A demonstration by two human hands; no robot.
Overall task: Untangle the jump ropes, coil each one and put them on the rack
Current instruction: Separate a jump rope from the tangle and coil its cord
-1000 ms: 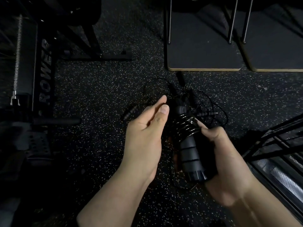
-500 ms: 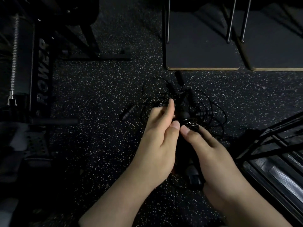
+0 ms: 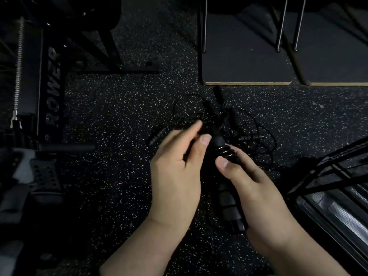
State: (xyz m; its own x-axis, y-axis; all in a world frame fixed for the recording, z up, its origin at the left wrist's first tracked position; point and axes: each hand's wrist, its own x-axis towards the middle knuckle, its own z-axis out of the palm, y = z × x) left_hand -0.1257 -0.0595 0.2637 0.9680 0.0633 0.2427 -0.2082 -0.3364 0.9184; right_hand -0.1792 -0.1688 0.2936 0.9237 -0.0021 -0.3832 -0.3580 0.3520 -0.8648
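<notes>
My right hand (image 3: 256, 188) grips two black jump rope handles (image 3: 229, 204) held side by side, thumb pressed on the thin black cord coiled (image 3: 226, 152) around their upper part. My left hand (image 3: 179, 166) sits just left of the handles, thumb and forefinger pinching the loose cord near the handle tops. Behind both hands a tangle of black jump ropes (image 3: 247, 132) lies on the speckled floor, with loose handles sticking out at its left (image 3: 157, 136), top (image 3: 218, 94) and right (image 3: 250, 138).
A black metal rack (image 3: 328, 176) slants across the lower right. Two dark boards with pale edges (image 3: 247, 83) and thin metal legs stand at the back. A black machine frame marked "POWER" (image 3: 52, 88) and a foam-covered bar (image 3: 67, 148) fill the left side.
My left hand has come in from open beside the handles to pinching the cord at their top. My right thumb slid up onto the coiled turns, and the bundle tilted more upright.
</notes>
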